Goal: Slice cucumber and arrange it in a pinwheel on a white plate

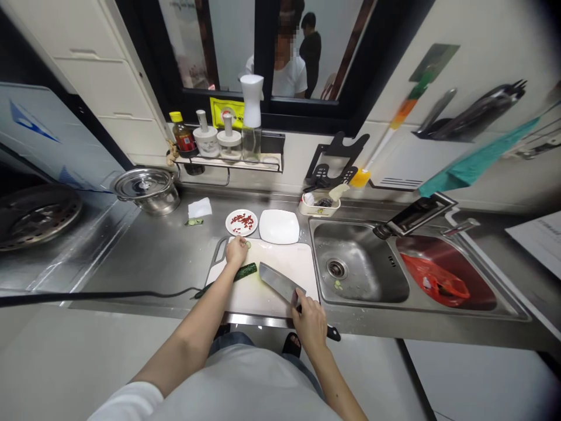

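My right hand is closed on a cleaver, its blade lying over the white cutting board and its black handle end reaching past the counter's front edge. At the board's upper left, my left hand pinches a pale green cucumber slice. A cut cucumber rests on the board, partly covered by my left forearm; its other end pokes out on the left. Just behind the board stand a white plate of small red pieces and a bare white square plate.
To the right is a double sink with a red plastic bag in one basin. A lidded steel pot, a white tissue and cucumber scraps sit left. Seasoning jars line a wall rack. A black cable crosses the counter.
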A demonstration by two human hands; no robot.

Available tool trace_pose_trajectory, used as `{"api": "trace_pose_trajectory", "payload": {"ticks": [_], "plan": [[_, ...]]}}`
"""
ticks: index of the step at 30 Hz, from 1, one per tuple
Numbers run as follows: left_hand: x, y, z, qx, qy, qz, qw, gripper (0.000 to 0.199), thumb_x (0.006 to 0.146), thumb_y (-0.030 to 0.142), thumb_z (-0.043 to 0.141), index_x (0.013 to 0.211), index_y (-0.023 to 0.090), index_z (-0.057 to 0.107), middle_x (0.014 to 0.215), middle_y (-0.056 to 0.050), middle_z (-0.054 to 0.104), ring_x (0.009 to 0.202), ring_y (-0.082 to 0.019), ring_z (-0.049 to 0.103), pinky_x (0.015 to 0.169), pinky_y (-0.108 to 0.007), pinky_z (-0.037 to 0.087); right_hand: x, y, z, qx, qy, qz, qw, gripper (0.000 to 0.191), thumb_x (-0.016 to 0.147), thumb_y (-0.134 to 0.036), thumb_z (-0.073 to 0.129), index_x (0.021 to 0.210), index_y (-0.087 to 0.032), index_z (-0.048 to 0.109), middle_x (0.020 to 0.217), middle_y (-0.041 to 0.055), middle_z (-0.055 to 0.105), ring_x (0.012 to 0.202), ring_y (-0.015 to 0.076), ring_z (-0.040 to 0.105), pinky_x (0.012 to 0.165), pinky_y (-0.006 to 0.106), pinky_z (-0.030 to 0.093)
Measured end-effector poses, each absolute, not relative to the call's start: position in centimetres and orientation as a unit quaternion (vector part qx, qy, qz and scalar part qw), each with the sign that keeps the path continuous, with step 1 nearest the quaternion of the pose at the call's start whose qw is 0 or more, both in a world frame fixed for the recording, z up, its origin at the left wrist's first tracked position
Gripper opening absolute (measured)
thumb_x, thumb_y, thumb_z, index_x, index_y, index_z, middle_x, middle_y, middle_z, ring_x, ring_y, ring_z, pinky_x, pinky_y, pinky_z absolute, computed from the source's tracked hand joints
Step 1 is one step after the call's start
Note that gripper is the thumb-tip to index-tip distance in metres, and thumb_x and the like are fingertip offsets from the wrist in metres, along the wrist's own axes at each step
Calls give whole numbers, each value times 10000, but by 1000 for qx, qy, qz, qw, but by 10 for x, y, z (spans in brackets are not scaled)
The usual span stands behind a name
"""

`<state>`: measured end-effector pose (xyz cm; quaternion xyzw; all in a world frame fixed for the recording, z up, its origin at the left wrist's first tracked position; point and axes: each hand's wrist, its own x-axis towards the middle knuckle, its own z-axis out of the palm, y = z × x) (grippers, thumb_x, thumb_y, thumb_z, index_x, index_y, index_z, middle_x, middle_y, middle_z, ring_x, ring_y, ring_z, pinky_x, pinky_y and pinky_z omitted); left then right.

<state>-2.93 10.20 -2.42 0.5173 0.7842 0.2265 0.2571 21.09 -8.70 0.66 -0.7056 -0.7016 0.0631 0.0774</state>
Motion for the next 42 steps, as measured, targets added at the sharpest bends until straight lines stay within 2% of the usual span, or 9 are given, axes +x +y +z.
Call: {"api": "trace_pose_trajectory", "payload": {"ticks": [8, 16, 24, 37, 42], "plan": [[-27, 104, -31, 547, 784, 199, 217, 204, 791, 152, 569, 963, 195, 670, 904, -65, 707, 872, -203, 636, 758, -273, 414, 209, -88, 11, -720, -686, 91, 59, 419, 866, -217, 522, 1282, -185, 567, 953, 65, 677, 907, 201, 573, 815, 287, 347], [-25, 104, -27, 584, 776, 151, 185, 254, 860, 200, 472, 884, 159, 721, 924, -129, 704, 895, -233, 632, 771, -299, 431, 206, -89, 16, -723, -679, 108, 58, 407, 885, -213, 487, 1282, -183, 567, 975, 72, 682, 916, 200, 566, 819, 287, 340], [-28, 100, -25, 560, 780, 185, 210, 216, 826, 216, 535, 941, 181, 715, 985, -94, 708, 921, -216, 638, 800, -286, 448, 206, -87, 14, -722, -681, 104, 71, 415, 862, -194, 518, 1273, -186, 577, 961, 73, 679, 911, 198, 581, 804, 283, 358], [-54, 28, -16, 594, 727, 261, 223, 162, 823, 283, 576, 916, 209, 686, 824, -25, 685, 795, -174, 622, 738, -258, 434, 203, -78, 16, -711, -686, 126, 90, 416, 854, -208, 512, 1261, -171, 586, 944, 72, 687, 896, 199, 581, 818, 287, 362], [-60, 14, -17, 616, 708, 265, 222, 152, 844, 293, 568, 890, 209, 686, 841, -28, 688, 782, -167, 613, 753, -269, 442, 197, -78, 20, -713, -674, 160, 109, 415, 871, -246, 482, 1266, -178, 593, 1025, 83, 690, 962, 208, 590, 866, 297, 381]]}}
